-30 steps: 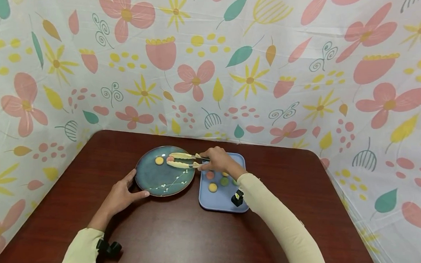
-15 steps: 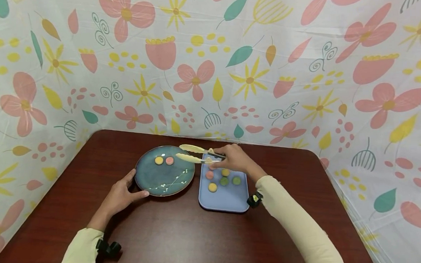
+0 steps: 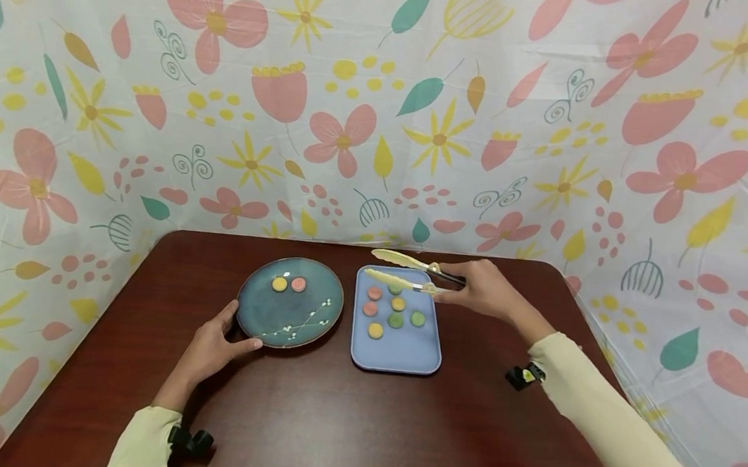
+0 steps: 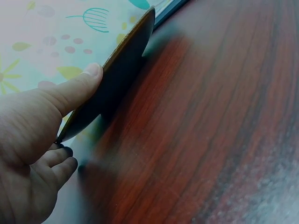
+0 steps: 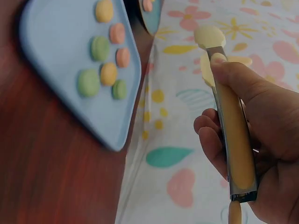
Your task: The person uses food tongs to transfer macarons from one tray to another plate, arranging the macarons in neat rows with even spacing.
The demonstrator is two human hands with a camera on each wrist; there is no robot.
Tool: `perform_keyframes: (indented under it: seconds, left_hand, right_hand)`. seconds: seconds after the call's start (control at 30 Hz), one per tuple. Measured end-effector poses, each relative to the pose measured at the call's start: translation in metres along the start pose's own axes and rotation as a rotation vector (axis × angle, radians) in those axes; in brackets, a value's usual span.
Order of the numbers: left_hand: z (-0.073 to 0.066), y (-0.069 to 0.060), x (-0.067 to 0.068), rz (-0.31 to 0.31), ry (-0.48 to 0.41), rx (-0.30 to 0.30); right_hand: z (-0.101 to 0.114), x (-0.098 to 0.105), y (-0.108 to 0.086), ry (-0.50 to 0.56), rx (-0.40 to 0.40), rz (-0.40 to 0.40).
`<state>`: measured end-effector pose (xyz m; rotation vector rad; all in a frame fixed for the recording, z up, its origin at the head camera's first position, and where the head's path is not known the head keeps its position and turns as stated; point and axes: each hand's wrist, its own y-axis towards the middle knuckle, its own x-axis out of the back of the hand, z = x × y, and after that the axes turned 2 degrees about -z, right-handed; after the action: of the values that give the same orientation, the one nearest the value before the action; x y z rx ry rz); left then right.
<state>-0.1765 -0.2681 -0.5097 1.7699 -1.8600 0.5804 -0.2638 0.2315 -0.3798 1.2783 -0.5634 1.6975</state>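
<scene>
Tongs (image 3: pixel 402 259) apparently above blue tray (image 3: pixel 396 354)

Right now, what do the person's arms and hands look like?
The left hand and right hand are ungloved. The left sleeve and right sleeve are pale cream; a black device sits at each wrist, the right one showing a yellow patch.

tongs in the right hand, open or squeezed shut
Open: in the head view, the tongs show a gap between their two yellow tips.
</scene>
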Motion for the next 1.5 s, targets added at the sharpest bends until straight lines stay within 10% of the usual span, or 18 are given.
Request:
perform_keyframes:
  seconds: [0.73, 1.5]
  left_hand:
    - [0.000, 0.001, 0.002, 0.007, -0.004, 0.003]
    - [0.003, 0.000, 0.000, 0.004, -0.015, -0.004]
  right_hand:
    - [-0.047, -0.013, -0.089, -0.037, -0.084, 0.020]
    - [-0.048, -0.022, -0.093, -0.111, -0.041, 0.053]
